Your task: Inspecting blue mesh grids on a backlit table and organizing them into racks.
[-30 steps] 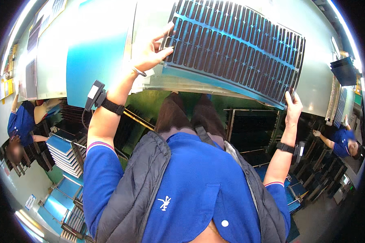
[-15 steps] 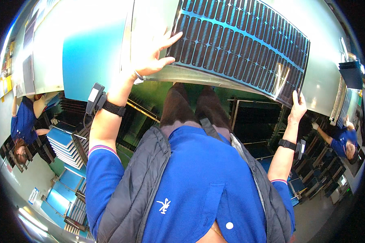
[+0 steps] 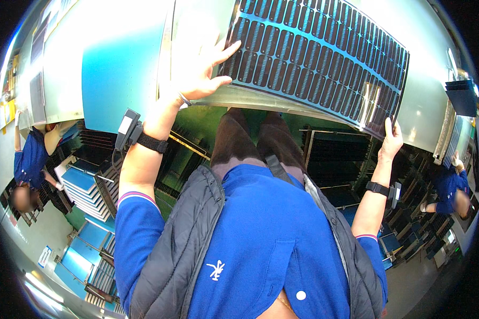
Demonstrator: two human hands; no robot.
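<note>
A dark, glossy sheet (image 3: 320,68) with rows of black rounded bars on blue lies aslant on the bright white work surface (image 3: 426,101). At its left edge is my left hand (image 3: 205,80), open, thumb and fingers spread, with the fingertips at the edge. My right hand (image 3: 391,142) pinches the near right corner of the sheet between thumb and fingers. To the left of my left hand lies a plain blue board (image 3: 120,80).
Below the work surface stand dark racks (image 3: 338,159). Stacked blue panels (image 3: 82,181) fill a rack at left. One co-worker (image 3: 32,159) is at far left, another (image 3: 452,186) at far right. Dark blue boards (image 3: 460,98) stand on the right.
The sheet and both my hands have shifted very slightly. The left co-worker's arm has reached toward the stacked panels, and the right co-worker's lower arm has drawn back.
</note>
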